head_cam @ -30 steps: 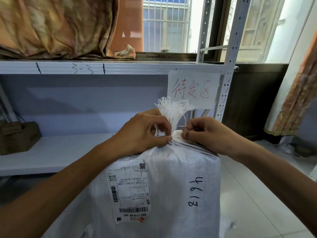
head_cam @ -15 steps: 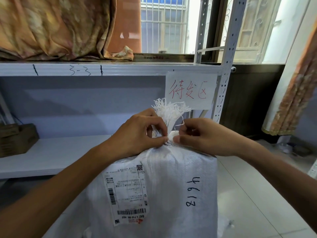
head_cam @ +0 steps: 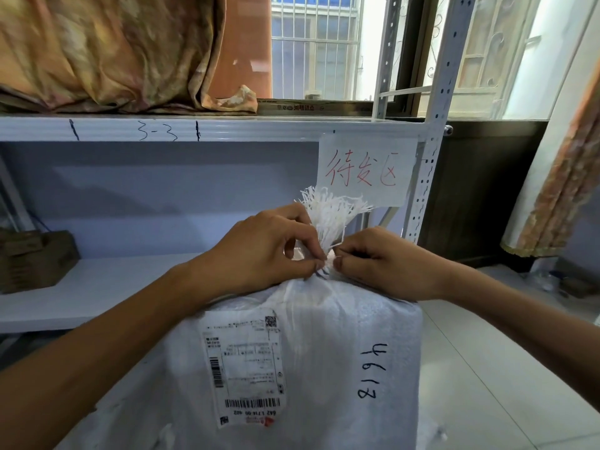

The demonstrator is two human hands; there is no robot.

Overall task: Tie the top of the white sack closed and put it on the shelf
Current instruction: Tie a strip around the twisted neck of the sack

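- Pinching gathered neck of white sack [head_cam: 324,352]: left hand [head_cam: 269,251] and right hand [head_cam: 386,264] both clenched on it, keeping frayed tuft [head_cam: 331,212] bunched for tying.
- Shelf [head_cam: 97,287] behind, sack not yet on it.

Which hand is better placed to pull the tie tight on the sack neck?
Probably the right hand: it pinches a thin strand beside the white sack neck, while the left hand clamps the gathered neck.
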